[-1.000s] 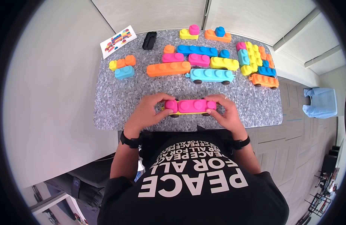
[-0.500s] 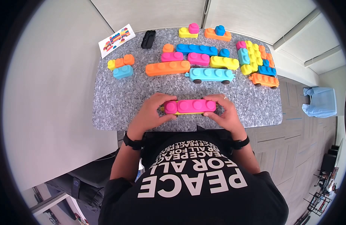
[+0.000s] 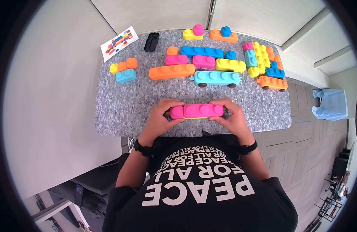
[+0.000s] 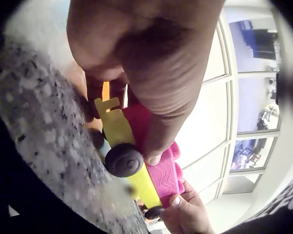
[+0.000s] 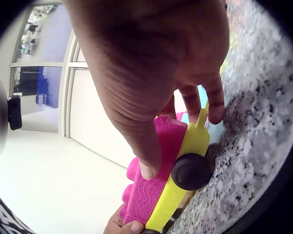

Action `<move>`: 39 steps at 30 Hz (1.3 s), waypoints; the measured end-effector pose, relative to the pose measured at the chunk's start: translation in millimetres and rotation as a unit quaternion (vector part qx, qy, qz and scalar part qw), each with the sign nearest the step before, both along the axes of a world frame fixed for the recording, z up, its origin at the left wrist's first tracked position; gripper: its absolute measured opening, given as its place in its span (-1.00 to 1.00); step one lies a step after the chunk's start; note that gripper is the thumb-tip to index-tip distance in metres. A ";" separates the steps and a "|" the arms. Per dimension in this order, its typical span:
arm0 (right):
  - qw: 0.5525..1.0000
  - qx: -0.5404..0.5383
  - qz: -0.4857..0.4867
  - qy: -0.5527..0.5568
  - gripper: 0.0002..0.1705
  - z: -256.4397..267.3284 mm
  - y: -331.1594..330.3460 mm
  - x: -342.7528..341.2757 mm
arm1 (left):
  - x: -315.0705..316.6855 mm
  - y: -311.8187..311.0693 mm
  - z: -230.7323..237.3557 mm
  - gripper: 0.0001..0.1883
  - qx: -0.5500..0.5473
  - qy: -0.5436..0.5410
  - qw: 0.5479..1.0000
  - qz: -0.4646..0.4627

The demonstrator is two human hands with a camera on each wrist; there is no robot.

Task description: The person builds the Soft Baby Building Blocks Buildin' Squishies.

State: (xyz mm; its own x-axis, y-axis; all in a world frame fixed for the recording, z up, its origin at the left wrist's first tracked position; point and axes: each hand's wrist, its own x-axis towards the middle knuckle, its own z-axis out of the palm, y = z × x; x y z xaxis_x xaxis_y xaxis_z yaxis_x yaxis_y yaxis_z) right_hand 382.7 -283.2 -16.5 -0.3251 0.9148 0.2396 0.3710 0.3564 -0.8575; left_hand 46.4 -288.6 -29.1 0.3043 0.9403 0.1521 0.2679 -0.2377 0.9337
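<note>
Near the front edge of the table, both hands hold a toy wagon between them. Its yellow wheeled base [image 4: 146, 187] has dark round wheels [image 5: 191, 171]. On top sit a small pink block [image 3: 177, 112] and a longer pink block [image 3: 203, 111], end to end. My left hand [image 3: 161, 118] grips the wagon's left end, thumb on the near side and fingers on the far side. At the other end, my right hand [image 3: 233, 118] pinches the long block the same way. The yellow hitch at each end pokes out under the palms. In the head view the wheels are hidden.
Beyond the hands stand a light blue wheeled base [image 3: 217, 78], an orange block [image 3: 172, 72] and rows of other blocks. An orange wheeled base [image 3: 272, 82] is at the right edge. A picture card [image 3: 119, 43] and a black case [image 3: 151, 41] lie at the back left.
My left hand has shifted slightly right, its fingers moving from the small pink block's top to its sides. The right hand keeps its grip. The wheels have gone from sight in the head view.
</note>
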 end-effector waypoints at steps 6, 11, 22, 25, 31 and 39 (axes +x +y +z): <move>1.000 0.012 -0.005 0.001 -0.28 11.2 -3.1 0.0 | -6.7 5.0 13.7 -0.27 0.051 0.045 0.998 -0.011; 0.998 0.001 -0.033 0.044 -0.35 23.5 -1.5 19.1 | -64.1 39.0 35.1 -0.33 0.138 0.128 0.970 0.154; 0.997 -0.004 -0.057 0.046 -0.45 18.5 -4.5 29.7 | -171.4 101.6 15.1 -0.52 0.182 0.320 0.890 0.269; 0.997 -0.011 -0.058 0.045 -0.48 20.8 -4.5 28.3 | -168.1 102.0 16.0 -0.52 0.157 0.319 0.896 0.266; 0.996 -0.007 -0.065 0.061 -0.49 21.1 -2.6 29.7 | -174.0 98.2 15.2 -0.56 0.115 0.271 0.925 0.240; 0.995 0.081 -0.044 0.047 -0.41 59.7 5.0 9.9 | -78.5 54.3 86.3 -0.54 0.149 0.068 0.972 0.170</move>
State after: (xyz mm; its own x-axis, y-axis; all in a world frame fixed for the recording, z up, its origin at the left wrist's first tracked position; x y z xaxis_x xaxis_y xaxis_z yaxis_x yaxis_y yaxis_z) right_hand 392.6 -278.2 43.2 -0.2157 0.8857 0.4112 0.3279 0.4624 -0.8238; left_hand -32.1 -234.3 57.2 0.0200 0.9103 0.4134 0.4946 -0.3683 0.7872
